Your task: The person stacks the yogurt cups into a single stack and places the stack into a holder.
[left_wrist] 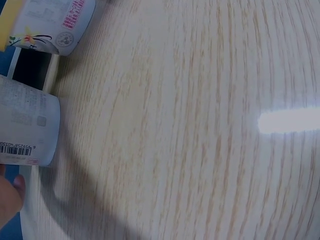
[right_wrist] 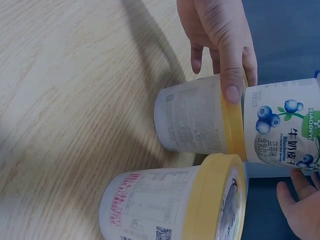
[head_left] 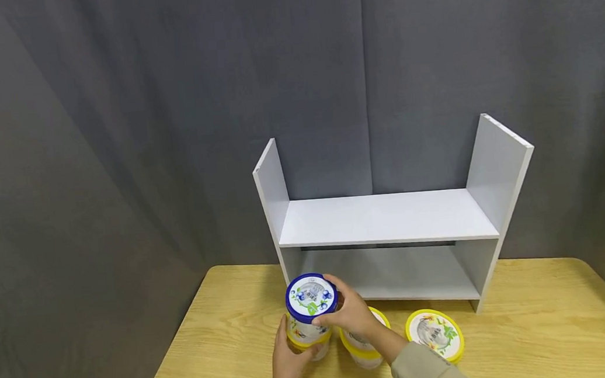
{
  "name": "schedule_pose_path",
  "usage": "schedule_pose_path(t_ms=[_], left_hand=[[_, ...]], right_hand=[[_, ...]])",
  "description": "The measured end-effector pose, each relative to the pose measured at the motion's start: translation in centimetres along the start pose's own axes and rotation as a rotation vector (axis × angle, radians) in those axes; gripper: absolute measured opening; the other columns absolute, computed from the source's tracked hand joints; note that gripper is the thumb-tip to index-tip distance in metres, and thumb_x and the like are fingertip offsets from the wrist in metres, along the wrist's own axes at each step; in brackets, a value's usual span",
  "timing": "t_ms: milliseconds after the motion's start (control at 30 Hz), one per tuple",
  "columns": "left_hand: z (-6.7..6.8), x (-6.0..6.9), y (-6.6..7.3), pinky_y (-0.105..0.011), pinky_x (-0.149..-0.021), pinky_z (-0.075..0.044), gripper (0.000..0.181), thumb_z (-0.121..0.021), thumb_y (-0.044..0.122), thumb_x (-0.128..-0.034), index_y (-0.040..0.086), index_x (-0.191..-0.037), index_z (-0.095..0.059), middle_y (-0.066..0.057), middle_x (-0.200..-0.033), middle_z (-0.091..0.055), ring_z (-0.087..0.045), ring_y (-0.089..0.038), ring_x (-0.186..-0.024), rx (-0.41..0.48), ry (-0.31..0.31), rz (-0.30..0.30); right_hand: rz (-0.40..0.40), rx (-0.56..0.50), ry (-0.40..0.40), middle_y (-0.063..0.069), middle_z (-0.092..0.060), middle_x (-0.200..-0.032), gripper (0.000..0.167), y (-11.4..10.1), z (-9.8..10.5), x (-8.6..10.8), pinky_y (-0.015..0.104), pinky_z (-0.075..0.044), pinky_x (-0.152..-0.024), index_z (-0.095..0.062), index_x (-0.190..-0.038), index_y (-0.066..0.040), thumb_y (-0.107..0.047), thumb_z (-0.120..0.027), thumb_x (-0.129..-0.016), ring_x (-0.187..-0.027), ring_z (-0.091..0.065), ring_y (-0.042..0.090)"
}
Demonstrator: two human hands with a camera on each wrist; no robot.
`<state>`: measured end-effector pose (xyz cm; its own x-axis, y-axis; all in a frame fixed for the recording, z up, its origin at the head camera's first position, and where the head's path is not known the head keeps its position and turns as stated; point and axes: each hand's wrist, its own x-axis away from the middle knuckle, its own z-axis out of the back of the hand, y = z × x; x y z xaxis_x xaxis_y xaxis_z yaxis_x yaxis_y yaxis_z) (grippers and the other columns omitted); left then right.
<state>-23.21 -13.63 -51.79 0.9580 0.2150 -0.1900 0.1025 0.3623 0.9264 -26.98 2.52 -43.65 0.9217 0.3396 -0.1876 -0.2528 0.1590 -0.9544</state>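
My right hand (head_left: 350, 311) grips a blue-lidded tub (head_left: 311, 297) near its rim, thumb in front and fingers behind. In the right wrist view, blueberries are printed on this tub (right_wrist: 280, 122), and its base meets the yellow lid of the tub below (right_wrist: 192, 117). Around that lower yellow-lidded tub (head_left: 321, 350) curl the thumb and fingers of my left hand (head_left: 289, 360), seen at the top of the right wrist view. A second yellow-lidded tub (head_left: 367, 354) stands just right of the pair, partly behind my right forearm. Farther right is a third yellow-lidded tub (head_left: 434, 335).
Behind the tubs stands a white two-tier shelf (head_left: 388, 215) with raised side panels. Its left side is close to the stacked tubs. Wooden tabletop (head_left: 223, 329) extends on both sides, and a dark grey curtain (head_left: 172, 133) hangs behind and at the sides.
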Motion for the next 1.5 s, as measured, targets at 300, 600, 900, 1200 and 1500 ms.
schedule_pose_path(t_ms=[300,600,900,1200,1500], left_hand=[[0.0,0.3,-0.5,-0.048,-0.098,-0.021,0.094,-0.079,0.018,-0.0584,0.0,-0.133,-0.025,-0.02,-0.128,-0.034,-0.032,-0.033,-0.116,0.042,-0.007,-0.017],[0.0,0.4,-0.4,-0.048,-0.097,-0.023,0.092,-0.079,0.012,-0.0572,0.0,-0.132,-0.027,-0.017,-0.125,-0.039,-0.036,-0.031,-0.113,0.086,0.004,-0.07],[-0.5,0.7,-0.7,-0.055,-0.091,-0.026,0.091,-0.079,0.024,-0.0585,0.005,-0.133,-0.03,-0.02,-0.123,-0.041,-0.038,-0.036,-0.109,0.074,0.071,-0.134],[-1.0,0.2,-1.4,-0.033,-0.095,-0.031,0.097,-0.077,0.036,-0.0583,0.014,-0.136,-0.024,-0.01,-0.13,-0.035,-0.038,-0.022,-0.112,0.106,0.028,-0.071],[-1.4,0.0,-0.9,-0.045,-0.092,-0.031,0.094,-0.08,0.025,-0.0561,0.007,-0.133,-0.03,-0.017,-0.126,-0.039,-0.039,-0.03,-0.11,0.058,0.091,-0.124]], right_hand=[[0.011,-0.007,-0.023,0.017,-0.041,-0.123,0.093,0.1,-0.5,0.0,0.046,-0.035,-0.091,-0.027,-0.133,-0.005,-0.027,-0.079,-0.059,-0.107,-0.043,0.03],[0.002,-0.054,-0.071,0.02,-0.04,-0.123,0.092,-1.7,-0.6,0.4,0.048,-0.033,-0.092,-0.025,-0.133,0.001,-0.018,-0.078,-0.061,-0.109,-0.042,0.033],[0.018,-0.075,-0.087,0.015,-0.04,-0.124,0.092,0.0,-0.6,0.0,0.044,-0.036,-0.091,-0.023,-0.135,-0.004,-0.021,-0.077,-0.063,-0.107,-0.043,0.027],[0.023,-0.021,-0.078,0.014,-0.04,-0.124,0.094,0.6,-0.3,-0.4,0.046,-0.036,-0.089,-0.021,-0.135,-0.007,-0.027,-0.077,-0.063,-0.106,-0.042,0.028],[0.017,0.071,-0.05,0.019,-0.035,-0.129,0.091,0.6,1.6,0.2,0.054,-0.033,-0.088,-0.022,-0.135,-0.007,-0.027,-0.076,-0.064,-0.111,-0.039,0.037]])
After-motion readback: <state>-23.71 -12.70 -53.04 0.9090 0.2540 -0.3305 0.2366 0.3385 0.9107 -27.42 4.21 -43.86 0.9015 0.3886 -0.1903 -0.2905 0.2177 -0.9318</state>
